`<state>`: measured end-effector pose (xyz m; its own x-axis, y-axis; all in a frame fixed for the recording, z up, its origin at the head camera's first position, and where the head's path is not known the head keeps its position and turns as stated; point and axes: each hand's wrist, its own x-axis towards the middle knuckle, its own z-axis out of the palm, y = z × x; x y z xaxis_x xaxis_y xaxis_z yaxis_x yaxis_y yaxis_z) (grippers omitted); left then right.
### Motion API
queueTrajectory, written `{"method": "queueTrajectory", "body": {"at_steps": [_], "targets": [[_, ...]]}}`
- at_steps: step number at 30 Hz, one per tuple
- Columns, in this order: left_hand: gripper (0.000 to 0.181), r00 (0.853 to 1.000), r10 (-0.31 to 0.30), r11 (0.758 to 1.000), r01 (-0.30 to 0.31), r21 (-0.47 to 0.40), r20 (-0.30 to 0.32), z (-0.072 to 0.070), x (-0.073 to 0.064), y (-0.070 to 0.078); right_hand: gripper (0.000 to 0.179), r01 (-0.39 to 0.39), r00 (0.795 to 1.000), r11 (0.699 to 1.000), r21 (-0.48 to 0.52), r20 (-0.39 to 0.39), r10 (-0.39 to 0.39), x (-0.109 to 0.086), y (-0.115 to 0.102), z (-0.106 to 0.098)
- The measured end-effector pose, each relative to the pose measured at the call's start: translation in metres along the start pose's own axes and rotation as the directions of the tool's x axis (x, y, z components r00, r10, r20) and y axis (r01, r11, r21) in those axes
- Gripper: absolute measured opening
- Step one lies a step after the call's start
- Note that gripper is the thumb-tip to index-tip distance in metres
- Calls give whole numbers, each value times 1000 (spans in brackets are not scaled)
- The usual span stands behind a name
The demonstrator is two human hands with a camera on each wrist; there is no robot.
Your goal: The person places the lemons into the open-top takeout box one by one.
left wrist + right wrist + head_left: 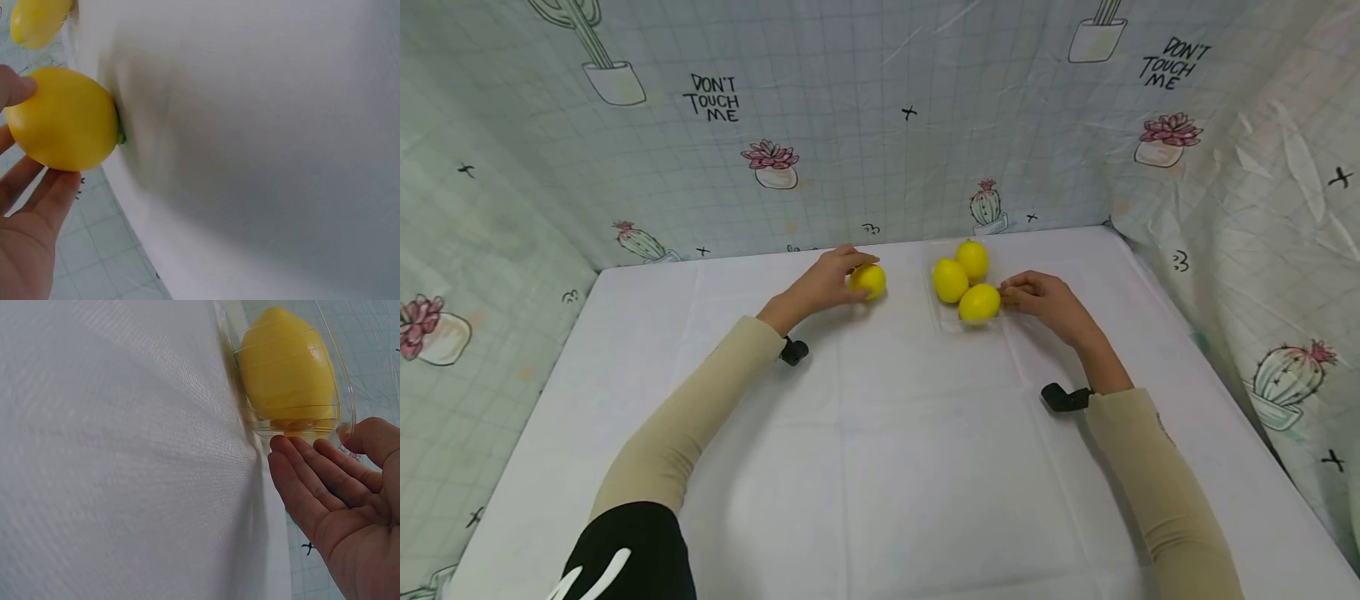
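Observation:
My left hand grips a yellow lemon between thumb and fingers at the back of the table. In the left wrist view the lemon is close to the white cloth; whether it touches is unclear. To its right, a clear plastic container holds three lemons, such as the front one. My right hand is at the container's right side. In the right wrist view its thumb lies at the rim of the container, and its fingertips touch the outer wall.
A white cloth covers the table. Behind it and along both sides hangs a printed curtain with cactus drawings. Black wrist cameras, the left one and the right one, sit below the hands.

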<state>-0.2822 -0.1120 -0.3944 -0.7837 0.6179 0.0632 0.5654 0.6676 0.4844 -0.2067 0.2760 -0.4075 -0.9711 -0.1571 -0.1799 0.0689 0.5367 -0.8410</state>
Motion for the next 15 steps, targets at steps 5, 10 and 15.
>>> {"method": "queueTrajectory", "body": {"at_steps": [5,10,15], "targets": [[54,1000,-19,1000,18,14,22,0,1,4,46,8,1000,1000,6,4,-8,0,1,0],[61,1000,-23,999,23,29,3,1,1,6,46,6,1000,1000,5,0,-6,0,1,1],[58,998,-16,1000,17,15,-60,5,1,3,46,-1,1000,1000,9,0,1,-1,0,0]]}}
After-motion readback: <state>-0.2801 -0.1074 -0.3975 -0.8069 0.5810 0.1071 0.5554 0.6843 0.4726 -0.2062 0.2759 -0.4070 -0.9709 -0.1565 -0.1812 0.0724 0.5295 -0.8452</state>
